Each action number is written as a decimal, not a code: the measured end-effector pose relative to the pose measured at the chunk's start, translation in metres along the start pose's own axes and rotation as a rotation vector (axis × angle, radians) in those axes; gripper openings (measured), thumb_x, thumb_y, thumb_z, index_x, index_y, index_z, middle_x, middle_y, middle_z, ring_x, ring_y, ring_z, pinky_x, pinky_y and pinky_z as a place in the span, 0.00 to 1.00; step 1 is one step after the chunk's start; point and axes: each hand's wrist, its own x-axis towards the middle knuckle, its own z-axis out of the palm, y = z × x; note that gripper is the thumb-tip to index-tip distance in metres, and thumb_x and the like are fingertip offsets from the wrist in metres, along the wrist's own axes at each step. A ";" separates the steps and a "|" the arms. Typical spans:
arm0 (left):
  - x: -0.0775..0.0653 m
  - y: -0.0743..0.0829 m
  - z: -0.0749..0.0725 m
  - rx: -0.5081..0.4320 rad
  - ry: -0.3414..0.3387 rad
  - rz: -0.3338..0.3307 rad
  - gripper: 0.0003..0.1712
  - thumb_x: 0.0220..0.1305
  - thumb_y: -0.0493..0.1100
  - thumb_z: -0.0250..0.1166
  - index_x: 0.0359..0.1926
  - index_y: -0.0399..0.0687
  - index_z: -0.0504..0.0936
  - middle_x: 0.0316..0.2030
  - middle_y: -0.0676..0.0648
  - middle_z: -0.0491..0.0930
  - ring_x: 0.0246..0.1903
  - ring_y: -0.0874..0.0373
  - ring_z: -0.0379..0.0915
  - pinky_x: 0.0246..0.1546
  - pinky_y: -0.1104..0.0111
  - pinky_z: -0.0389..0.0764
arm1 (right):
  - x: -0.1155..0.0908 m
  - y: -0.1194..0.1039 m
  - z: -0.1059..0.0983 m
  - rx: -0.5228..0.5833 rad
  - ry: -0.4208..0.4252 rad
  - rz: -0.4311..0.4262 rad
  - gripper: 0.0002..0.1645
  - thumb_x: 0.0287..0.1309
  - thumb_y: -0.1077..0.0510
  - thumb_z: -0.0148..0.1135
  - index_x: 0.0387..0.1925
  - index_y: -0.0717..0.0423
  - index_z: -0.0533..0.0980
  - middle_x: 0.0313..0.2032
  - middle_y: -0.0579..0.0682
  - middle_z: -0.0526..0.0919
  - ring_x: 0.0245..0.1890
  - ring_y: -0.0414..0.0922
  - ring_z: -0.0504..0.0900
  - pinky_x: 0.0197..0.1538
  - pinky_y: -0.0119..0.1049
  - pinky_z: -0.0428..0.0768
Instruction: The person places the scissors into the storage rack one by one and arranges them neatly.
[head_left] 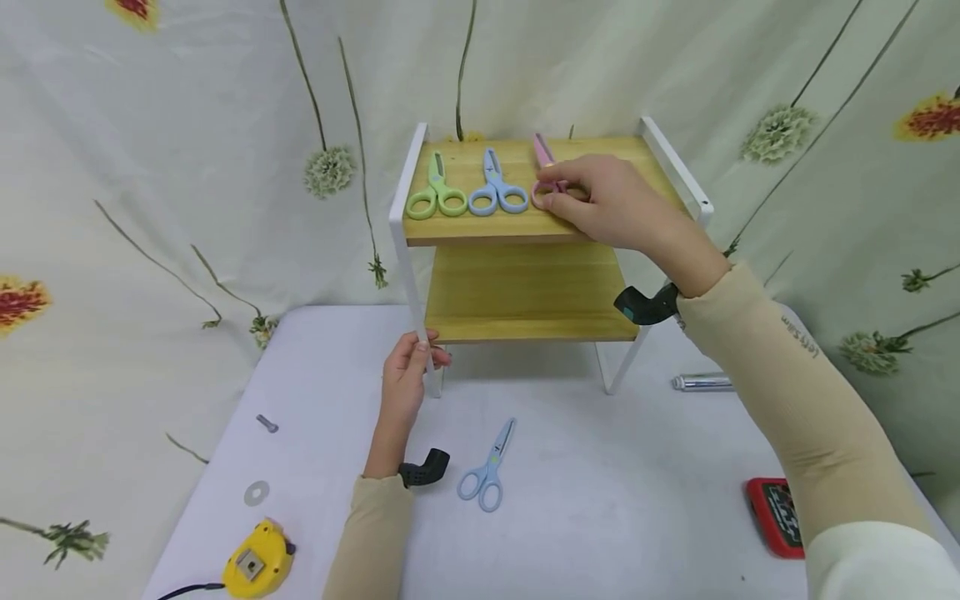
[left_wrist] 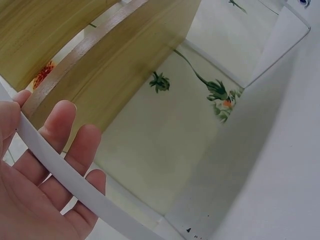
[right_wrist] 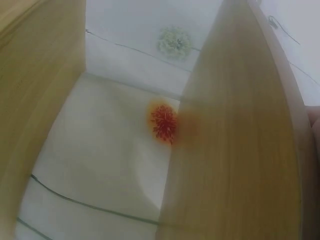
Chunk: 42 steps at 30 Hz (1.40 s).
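Note:
Pink scissors lie on the top board of a two-tier wooden shelf, blades pointing to the back. Fingers and thumb of my right hand pinch them at the handles, which are partly hidden. Green scissors and blue scissors lie to their left in the same row. Lower down, my left hand holds the shelf's white left leg. The left wrist view shows its fingers curled behind the white bar. Only a sliver of my right hand appears at the right wrist view's edge.
A second pair of blue scissors lies on the white table before the shelf. To the left are a bolt, a washer and a yellow tape measure. A silver tube and a red-cased device lie right.

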 end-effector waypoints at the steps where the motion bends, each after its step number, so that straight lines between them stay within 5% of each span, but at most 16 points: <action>1: 0.000 0.000 0.000 -0.003 -0.001 -0.003 0.17 0.81 0.38 0.46 0.54 0.27 0.74 0.27 0.63 0.83 0.34 0.69 0.80 0.44 0.74 0.78 | 0.000 0.000 0.000 -0.002 -0.003 -0.006 0.21 0.73 0.49 0.57 0.58 0.56 0.81 0.45 0.56 0.84 0.41 0.50 0.73 0.46 0.41 0.67; 4: -0.001 0.000 0.001 -0.009 0.000 -0.012 0.17 0.80 0.37 0.46 0.54 0.27 0.74 0.27 0.63 0.83 0.34 0.69 0.81 0.44 0.74 0.78 | 0.000 0.001 0.002 -0.012 0.007 -0.025 0.19 0.72 0.49 0.57 0.53 0.55 0.84 0.49 0.55 0.86 0.44 0.51 0.75 0.49 0.42 0.68; 12: -0.001 0.003 0.001 -0.008 0.000 -0.015 0.16 0.80 0.38 0.47 0.54 0.27 0.74 0.27 0.62 0.83 0.34 0.68 0.81 0.44 0.74 0.78 | -0.001 0.002 0.004 -0.015 0.058 -0.044 0.16 0.69 0.49 0.62 0.49 0.52 0.86 0.33 0.54 0.82 0.35 0.49 0.69 0.41 0.40 0.63; 20: 0.000 0.002 0.000 0.008 0.006 -0.020 0.16 0.81 0.39 0.46 0.54 0.29 0.74 0.27 0.63 0.83 0.34 0.68 0.81 0.45 0.74 0.78 | -0.002 0.000 0.004 -0.003 0.097 -0.053 0.19 0.69 0.48 0.63 0.52 0.54 0.84 0.42 0.56 0.85 0.42 0.51 0.74 0.45 0.42 0.67; 22: 0.000 0.001 0.000 0.004 0.005 -0.019 0.17 0.81 0.39 0.46 0.54 0.28 0.74 0.27 0.63 0.83 0.35 0.68 0.81 0.45 0.73 0.79 | -0.007 0.000 0.007 0.013 0.192 -0.090 0.19 0.67 0.51 0.64 0.53 0.58 0.83 0.47 0.58 0.86 0.48 0.53 0.77 0.51 0.44 0.71; 25: 0.000 0.001 0.000 0.002 0.005 -0.022 0.17 0.81 0.39 0.47 0.54 0.28 0.74 0.27 0.63 0.83 0.34 0.68 0.81 0.46 0.71 0.80 | -0.026 0.000 0.022 0.067 0.470 -0.262 0.18 0.64 0.57 0.65 0.50 0.65 0.83 0.51 0.62 0.85 0.54 0.57 0.79 0.58 0.46 0.75; 27: 0.000 0.001 0.001 0.007 0.006 -0.025 0.17 0.81 0.38 0.47 0.54 0.28 0.75 0.27 0.62 0.83 0.34 0.68 0.81 0.46 0.70 0.80 | -0.046 -0.002 0.044 0.120 0.654 -0.403 0.14 0.59 0.61 0.64 0.44 0.67 0.83 0.46 0.64 0.85 0.51 0.59 0.80 0.59 0.44 0.76; 29: -0.001 0.001 0.001 0.011 0.007 -0.028 0.16 0.80 0.38 0.47 0.54 0.29 0.75 0.28 0.61 0.83 0.34 0.67 0.81 0.46 0.69 0.80 | -0.069 -0.006 0.071 0.152 0.722 -0.514 0.13 0.55 0.61 0.65 0.39 0.67 0.83 0.42 0.64 0.85 0.47 0.59 0.81 0.57 0.42 0.77; 31: -0.001 0.001 0.001 0.014 0.006 -0.026 0.16 0.80 0.38 0.47 0.54 0.29 0.75 0.28 0.60 0.83 0.34 0.67 0.81 0.45 0.70 0.80 | -0.093 -0.012 0.101 0.182 0.647 -0.541 0.12 0.55 0.61 0.66 0.39 0.64 0.84 0.41 0.61 0.85 0.45 0.56 0.82 0.55 0.40 0.79; 33: -0.001 0.002 0.001 0.013 0.004 -0.020 0.17 0.80 0.38 0.47 0.54 0.29 0.75 0.28 0.60 0.83 0.34 0.67 0.81 0.45 0.71 0.80 | -0.118 -0.016 0.130 0.171 0.459 -0.509 0.14 0.57 0.58 0.68 0.43 0.61 0.84 0.43 0.58 0.85 0.45 0.53 0.83 0.53 0.41 0.82; 38: -0.001 0.002 0.001 0.007 0.015 -0.005 0.16 0.80 0.37 0.47 0.54 0.28 0.75 0.27 0.61 0.83 0.33 0.68 0.82 0.43 0.72 0.80 | -0.162 -0.026 0.197 0.141 -0.117 -0.237 0.27 0.60 0.48 0.70 0.59 0.52 0.80 0.48 0.50 0.82 0.42 0.43 0.82 0.44 0.36 0.83; 42: -0.001 0.002 0.001 0.001 0.018 0.001 0.16 0.80 0.37 0.47 0.54 0.26 0.74 0.26 0.62 0.83 0.32 0.69 0.81 0.43 0.71 0.80 | -0.176 -0.029 0.237 0.122 -0.340 -0.050 0.32 0.59 0.43 0.71 0.63 0.48 0.78 0.44 0.49 0.80 0.34 0.37 0.75 0.34 0.29 0.75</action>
